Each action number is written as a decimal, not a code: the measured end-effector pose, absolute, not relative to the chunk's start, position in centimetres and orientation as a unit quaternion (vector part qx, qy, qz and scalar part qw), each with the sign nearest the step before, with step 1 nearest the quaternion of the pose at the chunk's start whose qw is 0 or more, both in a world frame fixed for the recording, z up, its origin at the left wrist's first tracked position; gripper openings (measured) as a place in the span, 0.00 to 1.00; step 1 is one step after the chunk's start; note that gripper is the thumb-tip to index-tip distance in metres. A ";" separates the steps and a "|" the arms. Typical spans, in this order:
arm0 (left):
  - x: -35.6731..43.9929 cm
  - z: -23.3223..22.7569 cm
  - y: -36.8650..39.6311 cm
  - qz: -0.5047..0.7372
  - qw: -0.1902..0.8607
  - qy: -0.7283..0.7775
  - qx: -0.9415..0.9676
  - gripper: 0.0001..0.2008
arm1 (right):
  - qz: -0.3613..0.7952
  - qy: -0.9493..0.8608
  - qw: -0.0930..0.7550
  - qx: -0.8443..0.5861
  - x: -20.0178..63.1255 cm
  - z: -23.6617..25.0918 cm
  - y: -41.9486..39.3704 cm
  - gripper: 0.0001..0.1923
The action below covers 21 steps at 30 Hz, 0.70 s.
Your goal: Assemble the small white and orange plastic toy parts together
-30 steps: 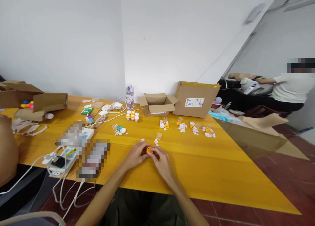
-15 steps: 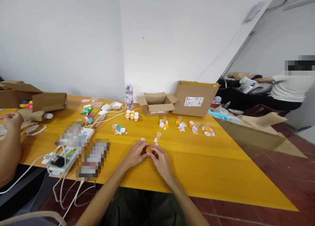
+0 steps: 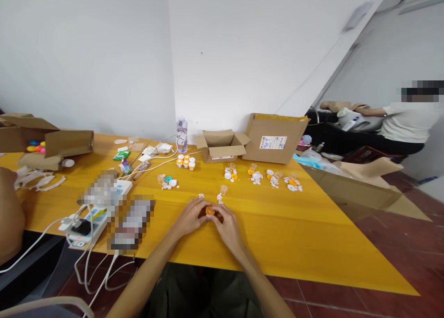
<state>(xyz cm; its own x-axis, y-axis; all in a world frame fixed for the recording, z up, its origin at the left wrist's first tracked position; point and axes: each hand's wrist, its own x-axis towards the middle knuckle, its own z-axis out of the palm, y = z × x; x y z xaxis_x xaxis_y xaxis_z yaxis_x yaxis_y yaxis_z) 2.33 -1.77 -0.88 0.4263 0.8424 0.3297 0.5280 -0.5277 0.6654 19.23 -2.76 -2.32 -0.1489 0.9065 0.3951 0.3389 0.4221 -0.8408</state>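
Observation:
Both my hands meet over the yellow table (image 3: 294,235) near its front edge. My left hand (image 3: 192,217) and my right hand (image 3: 227,225) together pinch a small orange round part (image 3: 210,210) between the fingertips. Just beyond them lie a small clear cup (image 3: 224,189) and tiny white pieces (image 3: 219,198). Farther back, several groups of white and orange small parts (image 3: 256,177) sit in a row, and a cluster of small orange-and-white cups (image 3: 186,162) stands to the left of them.
Two open cardboard boxes (image 3: 222,146) (image 3: 275,138) and a water bottle (image 3: 182,135) stand at the wall. A power strip with white cables (image 3: 85,225) lies left. Another person's arm (image 3: 10,216) is at the far left; a person sits at the far right (image 3: 405,124).
My hands stay together on the orange part, barely shifting. The other person's hand at the far left reached onto the table, then pulled back.

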 end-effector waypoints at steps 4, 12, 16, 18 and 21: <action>2.4 -0.8 -1.8 0.328 0.237 0.427 0.809 0.09 | 0.303 -0.693 0.474 -0.450 19.2 -2.2 -2.9 0.08; 2.2 -1.5 -1.6 0.333 0.237 0.422 0.809 0.10 | 0.304 -0.699 0.462 -0.454 19.2 -2.1 -2.9 0.08; 2.0 -2.7 -1.2 0.340 0.242 0.425 0.803 0.12 | 0.299 -0.698 0.463 -0.456 19.2 -2.0 -2.9 0.08; 1.9 -3.1 -1.1 0.341 0.243 0.425 0.802 0.12 | 0.295 -0.699 0.463 -0.457 19.1 -2.0 -3.0 0.08; 2.0 -2.8 -1.2 0.340 0.244 0.420 0.805 0.11 | 0.289 -0.703 0.461 -0.458 19.1 -2.0 -3.0 0.08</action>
<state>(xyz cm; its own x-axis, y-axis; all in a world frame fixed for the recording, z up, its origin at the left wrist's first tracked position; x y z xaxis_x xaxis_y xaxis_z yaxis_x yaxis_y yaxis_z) 1.99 -1.16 -2.85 0.4162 0.8425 0.3419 0.5103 -0.5277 0.6791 19.13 -2.99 -2.03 -0.1550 0.9104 0.3836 0.3772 0.4134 -0.8287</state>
